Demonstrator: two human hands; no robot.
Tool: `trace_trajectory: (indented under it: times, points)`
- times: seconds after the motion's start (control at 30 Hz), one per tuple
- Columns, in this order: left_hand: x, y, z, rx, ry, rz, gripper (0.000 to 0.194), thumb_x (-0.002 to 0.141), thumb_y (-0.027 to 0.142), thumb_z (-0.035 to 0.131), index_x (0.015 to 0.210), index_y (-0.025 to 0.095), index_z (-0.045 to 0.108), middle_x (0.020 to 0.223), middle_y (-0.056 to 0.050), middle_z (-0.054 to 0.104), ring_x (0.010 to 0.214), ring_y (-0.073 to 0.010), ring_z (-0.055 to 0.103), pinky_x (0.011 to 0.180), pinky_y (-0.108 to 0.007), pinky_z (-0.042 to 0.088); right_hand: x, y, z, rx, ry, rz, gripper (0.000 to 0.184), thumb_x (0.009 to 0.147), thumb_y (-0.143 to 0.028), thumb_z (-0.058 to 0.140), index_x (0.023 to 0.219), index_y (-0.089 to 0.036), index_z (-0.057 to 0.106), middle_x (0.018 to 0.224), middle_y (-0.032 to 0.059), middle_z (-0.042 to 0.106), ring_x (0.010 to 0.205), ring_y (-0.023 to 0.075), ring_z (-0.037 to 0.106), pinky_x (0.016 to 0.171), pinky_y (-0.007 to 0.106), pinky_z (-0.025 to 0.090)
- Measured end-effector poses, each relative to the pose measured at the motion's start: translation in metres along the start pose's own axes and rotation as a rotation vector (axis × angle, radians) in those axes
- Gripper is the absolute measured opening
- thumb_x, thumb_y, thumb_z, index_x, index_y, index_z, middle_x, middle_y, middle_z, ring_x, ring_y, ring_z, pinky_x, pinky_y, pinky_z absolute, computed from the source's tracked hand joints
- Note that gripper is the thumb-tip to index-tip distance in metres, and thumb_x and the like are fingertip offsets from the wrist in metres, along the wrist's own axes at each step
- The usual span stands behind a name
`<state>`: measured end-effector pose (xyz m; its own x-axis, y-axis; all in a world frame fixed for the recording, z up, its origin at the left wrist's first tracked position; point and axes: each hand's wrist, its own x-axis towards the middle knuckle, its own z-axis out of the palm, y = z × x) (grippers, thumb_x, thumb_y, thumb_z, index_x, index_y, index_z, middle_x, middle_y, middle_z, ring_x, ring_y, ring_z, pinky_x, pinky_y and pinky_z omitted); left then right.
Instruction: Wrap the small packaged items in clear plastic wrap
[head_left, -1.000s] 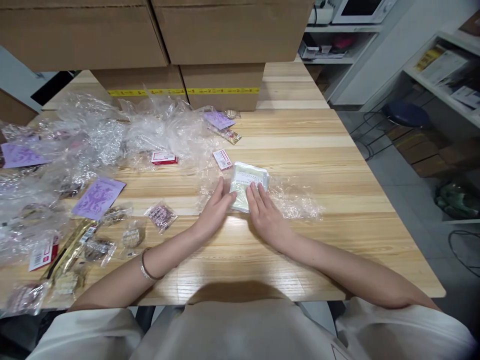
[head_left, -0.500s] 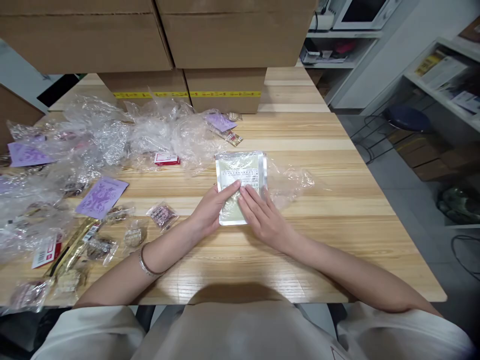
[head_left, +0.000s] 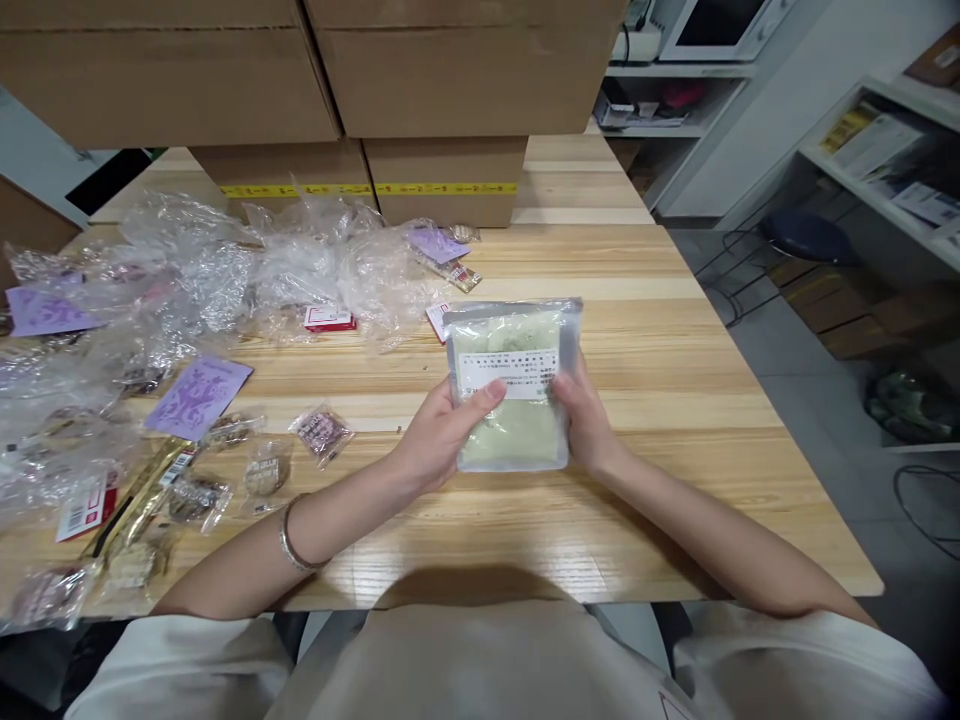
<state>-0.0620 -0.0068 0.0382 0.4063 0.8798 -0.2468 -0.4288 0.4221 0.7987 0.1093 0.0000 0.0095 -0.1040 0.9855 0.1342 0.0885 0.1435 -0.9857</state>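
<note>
While left hand (head_left: 442, 432) and right hand (head_left: 587, 418) pinch pouch (head_left: 514, 435), it looks lifted, not yet set down | snacks (head_left: 196, 498) loose toward table's (head_left: 697, 480) left edge

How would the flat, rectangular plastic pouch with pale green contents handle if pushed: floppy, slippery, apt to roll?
The flat, rectangular plastic pouch with pale green contents is probably somewhat floppy, given its thin film edges. Glossy highlights suggest it may be slippery. Its flat shape makes rolling unlikely.
</note>
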Motion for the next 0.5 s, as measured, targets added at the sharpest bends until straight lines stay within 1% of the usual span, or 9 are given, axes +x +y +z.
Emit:
trace_trajectory:
  times: [0.07, 0.1, 0.17, 0.2, 0.27, 0.33, 0.4, 0.47, 0.5]
  points:
    - [0.002, -0.004, -0.001, -0.021, -0.021, -0.03, 0.047, 0.079, 0.043, 0.079, 0.114, 0.014, 0.07, 0.115, -0.012, 0.074, 0.108, -0.0321, 0.069, 0.097, -0.046, 0.055, -0.004, -0.01, 0.004, 0.314, -0.078, 0.218, 0.078, 0.08, -0.062, 0.064, 0.15, -0.033, 0.042, 0.136, 0.006, 0.063, 0.129, 0.035, 0.056, 0.103, 0.053, 0.049]
    - [0.004, -0.006, -0.002, -0.032, -0.019, -0.046, 0.048, 0.079, 0.044, 0.079, 0.116, 0.015, 0.069, 0.115, -0.012, 0.074, 0.108, -0.032, 0.069, 0.097, -0.047, 0.054, -0.006, -0.015, 0.005, 0.426, -0.108, 0.297, 0.077, 0.075, -0.055, 0.071, 0.145, -0.03, 0.05, 0.127, 0.0073, 0.069, 0.121, 0.0356, 0.061, 0.099, 0.052, 0.052]
    - [0.009, -0.012, -0.006, -0.025, -0.003, -0.054, 0.05, 0.081, 0.046, 0.077, 0.119, 0.016, 0.067, 0.117, -0.012, 0.073, 0.111, -0.0317, 0.068, 0.099, -0.047, 0.053, -0.01, -0.022, 0.009, 0.56, -0.127, 0.405, 0.075, 0.067, -0.041, 0.081, 0.137, -0.025, 0.058, 0.114, 0.0082, 0.074, 0.109, 0.0353, 0.068, 0.093, 0.051, 0.055]
    - [0.011, -0.014, -0.008, 0.007, 0.003, -0.033, 0.05, 0.082, 0.047, 0.075, 0.12, 0.016, 0.066, 0.119, -0.012, 0.072, 0.114, -0.0317, 0.066, 0.1, -0.046, 0.052, -0.011, -0.023, 0.011, 0.597, -0.115, 0.443, 0.075, 0.063, -0.035, 0.083, 0.134, -0.024, 0.06, 0.11, 0.0078, 0.075, 0.104, 0.0343, 0.07, 0.092, 0.05, 0.056]
    - [0.014, -0.018, -0.01, 0.125, 0.009, 0.051, 0.051, 0.084, 0.05, 0.073, 0.123, 0.017, 0.064, 0.124, -0.011, 0.07, 0.12, -0.0316, 0.062, 0.103, -0.045, 0.048, -0.012, -0.021, 0.013, 0.64, -0.074, 0.506, 0.074, 0.058, -0.025, 0.084, 0.129, -0.024, 0.064, 0.104, 0.0065, 0.077, 0.097, 0.0322, 0.072, 0.09, 0.049, 0.056]
    - [0.015, -0.02, -0.011, 0.264, 0.004, 0.149, 0.051, 0.087, 0.052, 0.069, 0.125, 0.018, 0.061, 0.128, -0.011, 0.067, 0.125, -0.0308, 0.058, 0.106, -0.044, 0.045, -0.011, -0.017, 0.015, 0.659, -0.047, 0.557, 0.073, 0.055, -0.02, 0.083, 0.125, -0.024, 0.066, 0.101, 0.0054, 0.078, 0.095, 0.0311, 0.072, 0.09, 0.048, 0.056]
    - [0.014, -0.021, -0.011, 0.363, 0.013, 0.212, 0.049, 0.091, 0.053, 0.063, 0.127, 0.019, 0.057, 0.131, -0.011, 0.064, 0.126, -0.0291, 0.056, 0.108, -0.043, 0.042, -0.011, -0.014, 0.016, 0.665, -0.045, 0.591, 0.069, 0.055, -0.018, 0.082, 0.122, -0.023, 0.068, 0.1, 0.0053, 0.078, 0.094, 0.0309, 0.073, 0.09, 0.048, 0.056]
    - [0.012, -0.022, -0.013, 0.431, 0.073, 0.227, 0.049, 0.092, 0.053, 0.061, 0.127, 0.02, 0.052, 0.133, -0.012, 0.06, 0.129, -0.028, 0.053, 0.11, -0.043, 0.04, -0.01, -0.013, 0.015, 0.668, -0.043, 0.599, 0.066, 0.056, -0.017, 0.081, 0.121, -0.022, 0.069, 0.1, 0.0056, 0.078, 0.094, 0.0312, 0.073, 0.091, 0.048, 0.056]
    - [0.012, -0.023, -0.014, 0.454, 0.121, 0.218, 0.051, 0.09, 0.054, 0.064, 0.126, 0.02, 0.05, 0.135, -0.013, 0.057, 0.131, -0.0279, 0.051, 0.111, -0.044, 0.039, -0.01, -0.014, 0.015, 0.669, -0.034, 0.595, 0.066, 0.056, -0.016, 0.08, 0.122, -0.022, 0.069, 0.101, 0.0057, 0.078, 0.095, 0.0313, 0.073, 0.092, 0.048, 0.056]
